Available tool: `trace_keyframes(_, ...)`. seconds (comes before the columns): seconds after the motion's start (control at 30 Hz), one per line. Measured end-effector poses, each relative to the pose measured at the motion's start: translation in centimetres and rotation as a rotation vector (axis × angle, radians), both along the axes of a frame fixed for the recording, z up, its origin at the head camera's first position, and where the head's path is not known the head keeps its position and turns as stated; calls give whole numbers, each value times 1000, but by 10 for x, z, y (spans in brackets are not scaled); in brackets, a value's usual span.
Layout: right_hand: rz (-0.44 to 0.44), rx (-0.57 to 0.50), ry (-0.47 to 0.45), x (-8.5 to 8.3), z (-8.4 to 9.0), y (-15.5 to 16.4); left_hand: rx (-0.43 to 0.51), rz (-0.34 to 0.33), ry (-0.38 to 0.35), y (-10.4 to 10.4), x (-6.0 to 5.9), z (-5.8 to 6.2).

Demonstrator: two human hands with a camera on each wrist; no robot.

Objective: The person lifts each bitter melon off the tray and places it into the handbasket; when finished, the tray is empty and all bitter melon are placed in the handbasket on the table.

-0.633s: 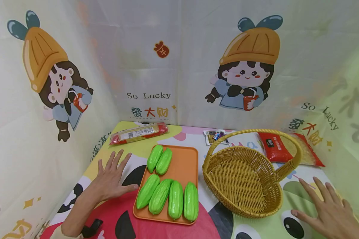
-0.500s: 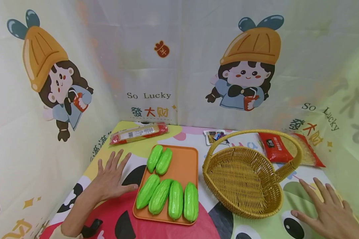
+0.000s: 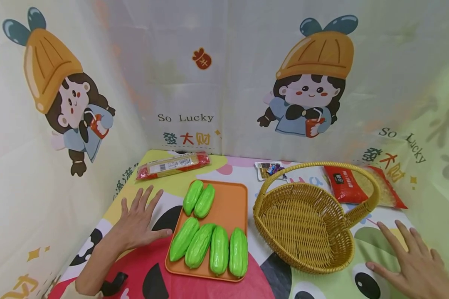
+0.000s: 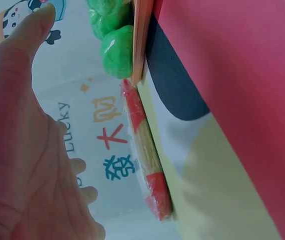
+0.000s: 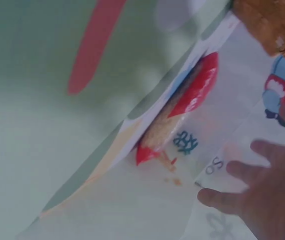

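Observation:
My left hand (image 3: 136,224) is spread palm down beside the left edge of an orange tray (image 3: 228,199), its thumb reaching toward the rim. Several bright green cucumber-like vegetables (image 3: 219,249) lie in the tray: two at the far left, the others in a row along the near end. My right hand (image 3: 415,261), fingers spread and holding nothing, is to the right of a woven wicker basket (image 3: 303,224) with a tall arched handle. In the left wrist view the left palm (image 4: 27,165) faces the table, with a gap beneath it. Nothing lies inside the basket.
A long packet of noodles (image 3: 173,165) lies behind the tray on the left. Behind the basket are a small flat packet (image 3: 269,170) and a red bag with a pale filling (image 3: 359,187). Printed cloth walls (image 3: 224,83) enclose the table at the back and sides.
The head view has shifted very slightly. Both hands keep their spread pose, and the tray, vegetables and basket stay in place.

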State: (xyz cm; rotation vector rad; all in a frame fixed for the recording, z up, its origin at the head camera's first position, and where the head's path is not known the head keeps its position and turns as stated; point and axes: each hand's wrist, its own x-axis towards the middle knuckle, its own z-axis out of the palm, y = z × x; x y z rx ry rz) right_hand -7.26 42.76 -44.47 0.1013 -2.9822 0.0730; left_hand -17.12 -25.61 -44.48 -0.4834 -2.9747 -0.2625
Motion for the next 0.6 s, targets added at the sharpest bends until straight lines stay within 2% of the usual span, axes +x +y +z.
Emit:
trace_keyframes(0.13, 10, -56, 70, 2, 13, -9, 13, -13, 9, 1, 2, -2)
trace_keyframes(0.3, 9, -228, 136, 8, 40, -41, 95, -41, 9, 5, 14, -2)
trace_keyframes(0.47, 153, -401, 305, 18, 67, -89, 239, -48, -48, 10, 35, -1)
trace_keyframes(0.6, 283, -544, 281, 22, 86, -127, 334, 9, -109, 17, 55, -5)
